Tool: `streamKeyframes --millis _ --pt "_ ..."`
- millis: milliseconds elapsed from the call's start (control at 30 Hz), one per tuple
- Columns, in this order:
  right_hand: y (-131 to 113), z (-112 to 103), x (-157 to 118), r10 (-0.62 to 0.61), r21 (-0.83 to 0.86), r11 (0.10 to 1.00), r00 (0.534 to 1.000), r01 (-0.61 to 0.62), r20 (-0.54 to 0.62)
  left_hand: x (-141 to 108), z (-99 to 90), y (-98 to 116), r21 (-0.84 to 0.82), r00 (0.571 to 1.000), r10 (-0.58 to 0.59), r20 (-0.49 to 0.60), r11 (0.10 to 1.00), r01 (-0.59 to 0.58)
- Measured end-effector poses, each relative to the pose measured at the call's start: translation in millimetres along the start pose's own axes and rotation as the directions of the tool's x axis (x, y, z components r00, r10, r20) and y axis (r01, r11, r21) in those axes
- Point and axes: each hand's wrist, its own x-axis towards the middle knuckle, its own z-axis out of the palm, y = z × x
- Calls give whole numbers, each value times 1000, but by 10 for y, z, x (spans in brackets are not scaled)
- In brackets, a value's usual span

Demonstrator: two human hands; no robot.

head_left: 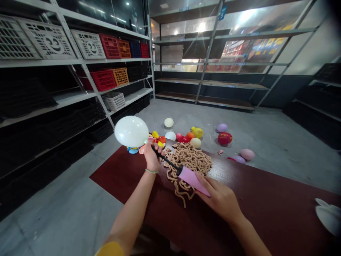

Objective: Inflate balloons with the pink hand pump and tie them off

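Observation:
My left hand (152,158) is shut around the black nozzle of a hand balloon pump (190,179) and the neck of an inflated white balloon (131,131). My right hand (218,197) holds the pink pump barrel, with its fingers across the barrel's lower end. The black hose or rod runs between both hands, above a heap of tan curly strands (186,163), possibly thin modelling balloons. That heap lies on a dark red tabletop (138,177) just to the right of my left hand.
Several inflated balloons (195,142) and colourful toys lie on the grey floor beyond the table. A white object (328,217) sits at the table's right edge. Metal shelves with plastic crates (110,46) stand left, and bare shelving stands ahead.

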Motion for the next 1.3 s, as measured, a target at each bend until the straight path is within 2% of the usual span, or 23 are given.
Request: streamKeyframes --millis 100,233,367,533,633,700,800,933,1033,1167,1300 --pt "84 -51 -30 -29 -46 999 999 28 -27 98 -53 66 -11 997 36 -64 999 -37" --pt "85 -90 -46 -21 -89 996 998 16 -54 69 -55 -17 -35 999 36 -24 999 -37" --pt "-14 -67 -20 18 -97 995 999 -23 -48 -97 -4 -193 -36 1000 -1 29 999 2" --pt "-149 29 -1 98 -91 991 994 -102 -46 -362 48 -452 1 984 -101 144 995 101" --pt "-175 78 -16 116 -72 991 993 -117 -11 -430 54 -531 46 976 -133 174 991 127" --pt "-157 87 -26 104 -24 994 994 -104 27 -411 60 -504 62 978 -121 168 992 112" --pt "-74 61 -33 73 32 997 997 -74 34 -292 65 -339 42 987 -81 137 996 76" --pt "74 -24 -30 -29 23 999 999 30 -27 -32 8 -22 26 999 34 32 999 -34" --pt "115 -80 -21 -58 -14 998 998 57 -36 124 -57 132 11 995 79 -53 997 -78" --pt "53 -86 -1 -26 -60 998 998 23 -53 126 -44 102 4 992 81 -96 997 -81" --pt "-41 -24 13 22 -69 997 999 -25 -41 -118 57 -155 0 999 47 -24 999 -47"
